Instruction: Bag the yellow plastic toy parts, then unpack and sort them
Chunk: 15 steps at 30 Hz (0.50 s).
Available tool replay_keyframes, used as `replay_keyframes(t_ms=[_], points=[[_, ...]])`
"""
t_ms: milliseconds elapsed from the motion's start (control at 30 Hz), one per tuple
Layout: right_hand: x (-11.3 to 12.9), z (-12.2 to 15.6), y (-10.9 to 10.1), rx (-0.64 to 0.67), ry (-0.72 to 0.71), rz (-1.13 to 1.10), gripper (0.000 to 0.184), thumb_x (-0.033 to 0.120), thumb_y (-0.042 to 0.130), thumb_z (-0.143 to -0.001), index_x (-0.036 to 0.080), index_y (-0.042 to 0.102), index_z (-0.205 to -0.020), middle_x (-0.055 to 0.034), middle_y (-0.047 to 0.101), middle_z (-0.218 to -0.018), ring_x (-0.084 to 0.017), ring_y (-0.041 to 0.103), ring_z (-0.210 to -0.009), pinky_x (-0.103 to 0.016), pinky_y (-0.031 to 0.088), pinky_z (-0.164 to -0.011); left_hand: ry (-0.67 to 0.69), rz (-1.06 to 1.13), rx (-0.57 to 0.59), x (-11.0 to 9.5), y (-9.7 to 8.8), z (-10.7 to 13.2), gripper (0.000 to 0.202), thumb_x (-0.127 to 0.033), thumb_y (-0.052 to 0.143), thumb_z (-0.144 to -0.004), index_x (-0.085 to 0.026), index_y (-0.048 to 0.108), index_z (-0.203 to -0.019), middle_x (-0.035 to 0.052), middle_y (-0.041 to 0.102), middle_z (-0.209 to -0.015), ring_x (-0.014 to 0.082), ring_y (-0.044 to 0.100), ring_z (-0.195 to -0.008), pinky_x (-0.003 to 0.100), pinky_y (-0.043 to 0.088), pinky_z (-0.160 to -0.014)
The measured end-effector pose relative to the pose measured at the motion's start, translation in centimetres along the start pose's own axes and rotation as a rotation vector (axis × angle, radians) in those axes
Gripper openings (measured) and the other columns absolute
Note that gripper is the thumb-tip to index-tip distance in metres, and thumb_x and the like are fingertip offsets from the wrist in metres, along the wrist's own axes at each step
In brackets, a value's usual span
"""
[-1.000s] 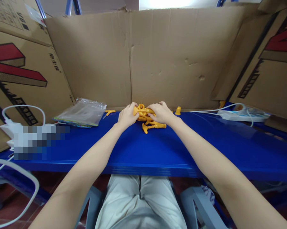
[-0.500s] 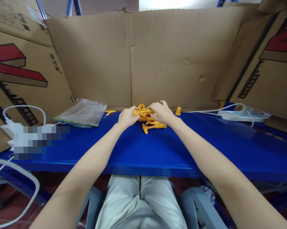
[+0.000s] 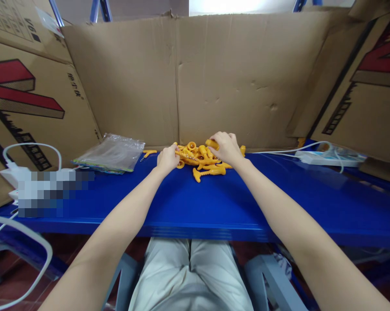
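My left hand [image 3: 167,160] is closed around the handle of a yellow corkscrew [image 3: 185,154], whose spiral points right over a pile. In my right hand [image 3: 227,147], to the right and slightly higher, is a yellow corkscrew sleeve [image 3: 211,143], apart from the spiral. Below and between both hands lies a pile of yellow corkscrew parts [image 3: 205,160], with handles, spirals and hollow sleeves mixed together. At the pile's front rests a corkscrew [image 3: 209,172] with its spiral in a sleeve. My fingers hide part of both held pieces.
A loose corkscrew [image 3: 148,153] lies left of the pile, near clear plastic bags [image 3: 109,153]. Cardboard walls [image 3: 233,82] enclose the blue table [image 3: 201,205] at the back and sides. A white power strip [image 3: 331,158] with cables is at right; a white charger [image 3: 20,177] sits left.
My hands have moved apart. The left now shows a corkscrew with its spiral bare, and the right has lifted away with a yellow sleeve. More of the pile is visible between them.
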State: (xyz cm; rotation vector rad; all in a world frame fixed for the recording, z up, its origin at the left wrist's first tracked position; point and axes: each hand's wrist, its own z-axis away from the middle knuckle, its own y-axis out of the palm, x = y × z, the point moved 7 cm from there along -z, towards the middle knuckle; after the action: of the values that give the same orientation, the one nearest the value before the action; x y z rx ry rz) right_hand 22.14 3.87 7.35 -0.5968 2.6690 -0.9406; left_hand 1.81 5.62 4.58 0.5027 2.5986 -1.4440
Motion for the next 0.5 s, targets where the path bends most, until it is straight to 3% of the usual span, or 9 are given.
replay_keyframes(t_ms=[233, 400, 500], points=[[-9.6, 3.2, 0.6, -0.137, 0.463, -0.033, 0.02, 0.031, 0.052, -0.081, 0.017, 0.06, -0.092, -0.0144, 0.064, -0.099, -0.03, 0.055, -0.096, -0.043, 0.038, -0.08, -0.027, 0.134, -0.039, 0.9, -0.2, -0.1, 0.03, -0.013, 0.05, -0.074, -0.026, 0.062, -0.099, 0.0019, 0.067, -0.077, 0.0209, 0.065, -0.082, 0.031, 0.047, -0.073], [-15.2, 7.7, 2.4, -0.053, 0.714, -0.11, 0.015, 0.026, 0.06, -0.073, 0.016, 0.06, -0.084, -0.016, 0.066, -0.096, -0.027, 0.06, -0.088, -0.037, 0.044, -0.078, -0.007, 0.353, -0.045, 1.0, 0.5, -0.5, 0.025, -0.016, 0.054, -0.077, -0.023, 0.058, -0.101, 0.0015, 0.068, -0.087, 0.0154, 0.063, -0.076, 0.028, 0.049, -0.072], [-17.3, 10.2, 3.4, -0.006, 0.927, -0.171, 0.009, 0.022, 0.065, -0.07, 0.018, 0.057, -0.075, -0.0144, 0.068, -0.09, -0.025, 0.063, -0.085, -0.035, 0.046, -0.076, -0.103, 0.515, -0.016, 1.5, 1.5, -0.8, 0.036, -0.017, 0.06, -0.076, -0.019, 0.054, -0.112, 0.0044, 0.068, -0.097, 0.0135, 0.063, -0.076, 0.029, 0.051, -0.074]])
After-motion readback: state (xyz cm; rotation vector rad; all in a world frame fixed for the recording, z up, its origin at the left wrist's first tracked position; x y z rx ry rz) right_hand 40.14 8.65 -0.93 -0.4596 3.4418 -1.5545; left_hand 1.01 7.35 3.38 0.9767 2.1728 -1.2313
